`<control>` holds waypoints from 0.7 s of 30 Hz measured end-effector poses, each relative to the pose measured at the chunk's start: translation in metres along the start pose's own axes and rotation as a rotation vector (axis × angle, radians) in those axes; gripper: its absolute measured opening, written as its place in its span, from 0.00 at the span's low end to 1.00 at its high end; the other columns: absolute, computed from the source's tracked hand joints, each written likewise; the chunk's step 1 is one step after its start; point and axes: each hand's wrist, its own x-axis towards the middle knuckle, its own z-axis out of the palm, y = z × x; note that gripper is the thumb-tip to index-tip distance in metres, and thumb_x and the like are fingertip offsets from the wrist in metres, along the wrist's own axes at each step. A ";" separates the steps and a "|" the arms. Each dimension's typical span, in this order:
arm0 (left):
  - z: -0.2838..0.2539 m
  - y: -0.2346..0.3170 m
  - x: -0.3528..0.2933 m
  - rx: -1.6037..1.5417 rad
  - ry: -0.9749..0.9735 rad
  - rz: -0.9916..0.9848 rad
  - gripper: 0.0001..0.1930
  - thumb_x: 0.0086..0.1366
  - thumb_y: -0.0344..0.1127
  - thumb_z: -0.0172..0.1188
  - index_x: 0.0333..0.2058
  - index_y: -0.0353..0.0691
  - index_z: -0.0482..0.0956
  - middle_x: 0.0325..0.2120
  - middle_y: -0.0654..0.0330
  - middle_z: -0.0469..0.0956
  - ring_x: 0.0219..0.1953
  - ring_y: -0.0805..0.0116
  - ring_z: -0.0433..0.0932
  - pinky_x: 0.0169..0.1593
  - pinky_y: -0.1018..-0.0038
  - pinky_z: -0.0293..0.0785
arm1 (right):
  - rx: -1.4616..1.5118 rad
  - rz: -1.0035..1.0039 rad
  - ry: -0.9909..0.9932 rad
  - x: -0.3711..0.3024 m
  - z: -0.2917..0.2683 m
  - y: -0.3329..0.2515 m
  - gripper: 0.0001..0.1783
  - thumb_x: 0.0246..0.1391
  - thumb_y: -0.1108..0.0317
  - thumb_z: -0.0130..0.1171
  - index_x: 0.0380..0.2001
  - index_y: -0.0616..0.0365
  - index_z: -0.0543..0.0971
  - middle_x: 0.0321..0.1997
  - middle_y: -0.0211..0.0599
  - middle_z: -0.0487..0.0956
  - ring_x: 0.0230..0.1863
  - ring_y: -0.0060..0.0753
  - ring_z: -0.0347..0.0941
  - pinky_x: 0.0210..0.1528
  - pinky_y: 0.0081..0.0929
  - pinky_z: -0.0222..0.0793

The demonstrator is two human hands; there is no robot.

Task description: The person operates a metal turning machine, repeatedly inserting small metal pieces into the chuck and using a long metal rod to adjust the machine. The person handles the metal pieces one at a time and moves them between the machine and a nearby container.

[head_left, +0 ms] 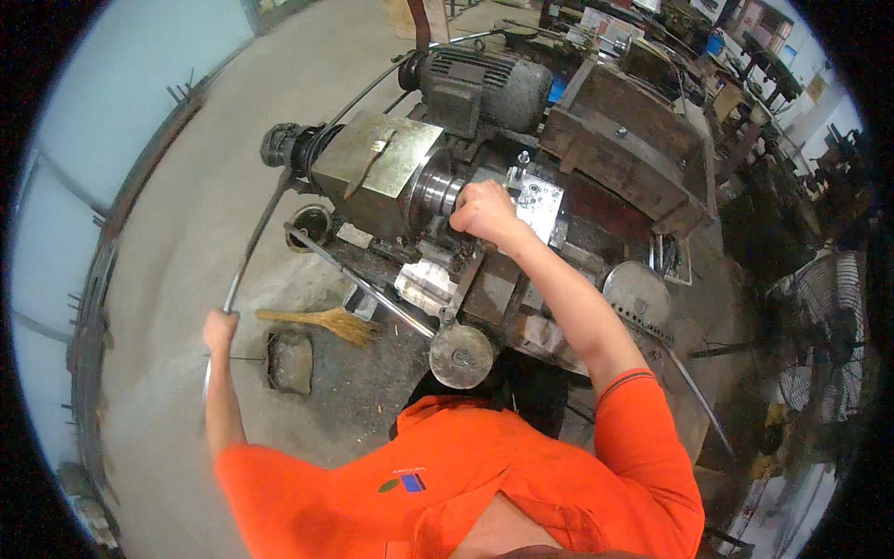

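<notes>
Out to the left, my left hand (221, 328) is wrapped round a long metal lever (244, 259), which runs up to the far left end of the lathe headstock (377, 168). My right hand (485, 212) is closed right at the front of the shiny round chuck (440, 194). What its fingers hold, if anything, is hidden behind the hand. Just to the right of that hand sits a bright metal tool block (540, 205) with bolts on top. A second metal bar (372, 293) slants down toward a round handwheel disc (461, 356) close to my body.
A finned electric motor (484, 88) stands behind the headstock, beside a rusty metal box (624, 140). On the floor at left lie a straw broom (335, 321) and a dark square container (291, 361). A perforated disc (637, 293) and a caged fan (824, 335) are at right.
</notes>
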 end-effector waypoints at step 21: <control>0.003 -0.003 -0.019 -0.105 0.005 -0.057 0.27 0.51 0.58 0.55 0.35 0.38 0.78 0.33 0.46 0.77 0.38 0.45 0.75 0.41 0.58 0.71 | -0.058 -0.149 0.059 0.003 0.007 0.004 0.10 0.23 0.64 0.55 0.14 0.55 0.80 0.19 0.48 0.76 0.28 0.53 0.73 0.40 0.37 0.70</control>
